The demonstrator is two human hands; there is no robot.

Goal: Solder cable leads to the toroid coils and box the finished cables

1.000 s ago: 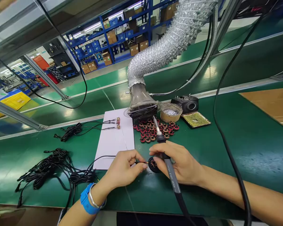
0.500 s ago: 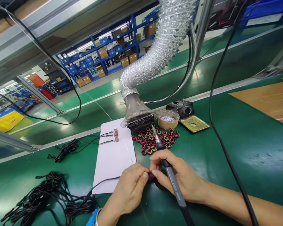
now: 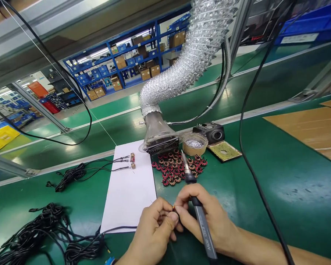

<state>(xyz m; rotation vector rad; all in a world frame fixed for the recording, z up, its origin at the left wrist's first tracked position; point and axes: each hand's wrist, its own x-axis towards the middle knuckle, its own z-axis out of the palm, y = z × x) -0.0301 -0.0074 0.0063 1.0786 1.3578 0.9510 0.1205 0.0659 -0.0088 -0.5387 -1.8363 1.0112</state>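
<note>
My left hand (image 3: 153,233) is closed on the end of a black cable (image 3: 118,228), which runs off to the left across a white sheet (image 3: 124,198). A tiny orange-red wire tip (image 3: 173,208) shows between the fingertips. My right hand (image 3: 213,217) grips a soldering iron (image 3: 204,230) between thumb and palm, its metal tip pointing up and away. The right thumb and forefinger meet right beside the wire tip; whether they pinch it is hard to see. Beyond the iron lies a pile of red, tan and black ring coils (image 3: 172,171).
A fume hood (image 3: 160,141) on a silver duct hangs over the coils. Behind them stand a solder-filled tub (image 3: 194,150), a yellow sponge tray (image 3: 224,151) and a black holder (image 3: 209,129). Black cable bundles (image 3: 44,228) lie left. A hanging cord (image 3: 253,169) crosses the right side.
My left fingers have turned and spread slightly, so the orange-red wire tip now shows. The iron is a little more upright, its tip slightly lower in view. The whole view has shifted slightly.
</note>
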